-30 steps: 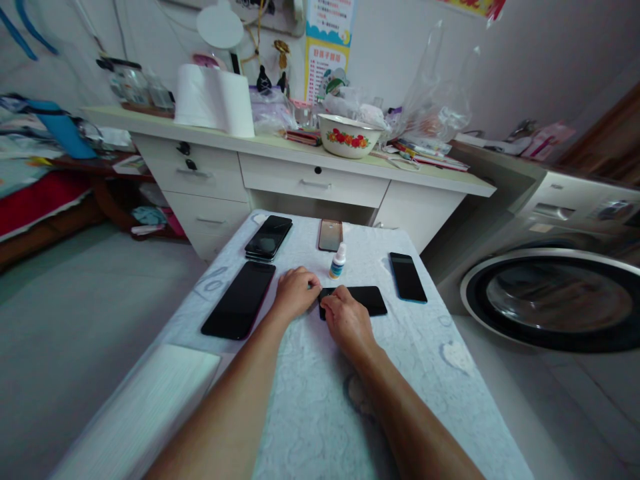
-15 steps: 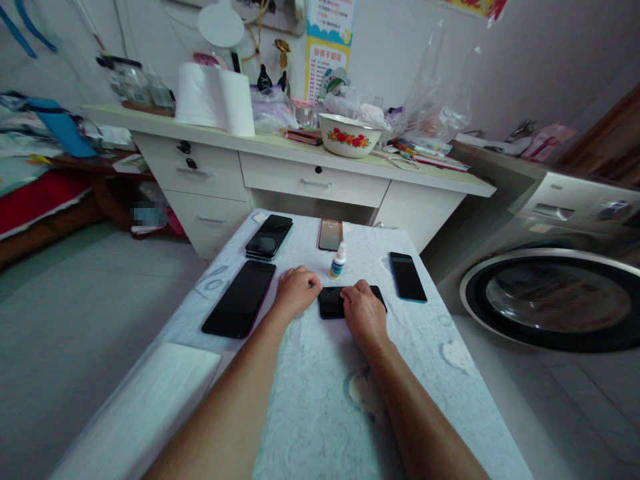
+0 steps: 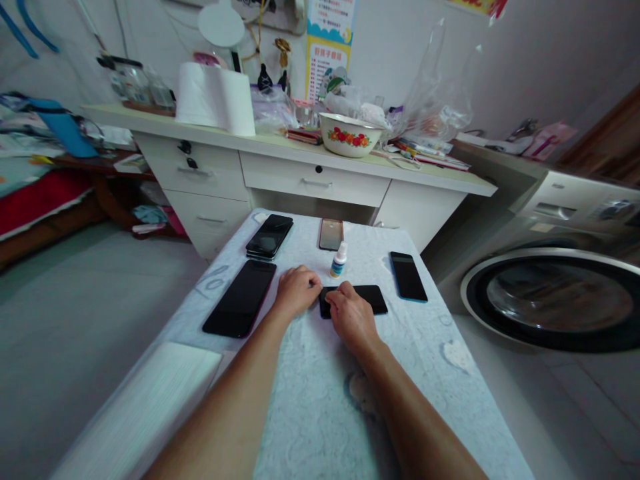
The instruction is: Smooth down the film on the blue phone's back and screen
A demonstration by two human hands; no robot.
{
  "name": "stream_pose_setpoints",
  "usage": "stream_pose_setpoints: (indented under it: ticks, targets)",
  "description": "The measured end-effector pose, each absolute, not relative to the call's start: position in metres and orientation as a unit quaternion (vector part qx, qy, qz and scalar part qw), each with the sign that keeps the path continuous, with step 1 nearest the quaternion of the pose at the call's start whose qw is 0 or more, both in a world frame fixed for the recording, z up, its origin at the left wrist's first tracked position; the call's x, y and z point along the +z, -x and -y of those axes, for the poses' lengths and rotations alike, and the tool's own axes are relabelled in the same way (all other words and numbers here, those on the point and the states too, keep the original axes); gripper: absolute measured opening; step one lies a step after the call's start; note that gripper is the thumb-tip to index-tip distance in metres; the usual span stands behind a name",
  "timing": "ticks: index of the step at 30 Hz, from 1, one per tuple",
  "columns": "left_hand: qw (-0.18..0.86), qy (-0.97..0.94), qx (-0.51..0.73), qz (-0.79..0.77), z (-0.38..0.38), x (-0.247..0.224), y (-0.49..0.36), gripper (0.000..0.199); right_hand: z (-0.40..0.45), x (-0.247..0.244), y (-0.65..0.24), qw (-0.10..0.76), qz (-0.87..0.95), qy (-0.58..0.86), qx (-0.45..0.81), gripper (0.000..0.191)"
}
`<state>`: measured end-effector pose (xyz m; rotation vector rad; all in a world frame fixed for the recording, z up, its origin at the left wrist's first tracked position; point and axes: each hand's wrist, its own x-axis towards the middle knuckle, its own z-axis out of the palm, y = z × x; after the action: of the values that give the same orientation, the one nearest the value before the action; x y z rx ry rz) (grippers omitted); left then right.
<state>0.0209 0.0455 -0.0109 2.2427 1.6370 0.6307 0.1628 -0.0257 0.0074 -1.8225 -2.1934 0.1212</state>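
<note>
A black smartphone [image 3: 369,298] lies flat on the cloth-covered table, its long side running left to right. My left hand [image 3: 299,291] is closed at its left end, with thumb and fingertips against the phone's edge. Over the left part of the screen is my right hand [image 3: 353,316], its fingers bunched together and pressed down; whatever is in them, if anything, is hidden. Just behind the phone stands a small white spray bottle [image 3: 339,261] with a blue and yellow label. A larger black tablet-like device [image 3: 240,299] lies left of my left hand.
Stacked phones [image 3: 270,235] lie at the table's far left, a brownish phone case [image 3: 331,235] at the far edge, and another phone [image 3: 409,276] at right. White folded paper or cloth [image 3: 150,400] covers the near left. Beyond are a desk [image 3: 280,148] and a washing machine [image 3: 555,267].
My right hand has slid left along the phone, uncovering more of the screen's right part. My left hand stays at the phone's left end.
</note>
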Motion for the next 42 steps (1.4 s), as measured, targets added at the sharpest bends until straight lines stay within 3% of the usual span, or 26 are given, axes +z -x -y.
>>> stream_pose_setpoints:
  ticks: [18, 42]
  targets:
    - [0.148, -0.78, 0.221, -0.566, -0.047, -0.014, -0.021, 0.017, 0.018, 0.013, -0.18, 0.108, 0.667, 0.737, 0.024, 0.03]
    - [0.149, -0.779, 0.217, -0.569, -0.047, -0.013, -0.021, 0.018, 0.026, 0.015, -0.169, 0.114, 0.777, 0.616, 0.057, 0.027]
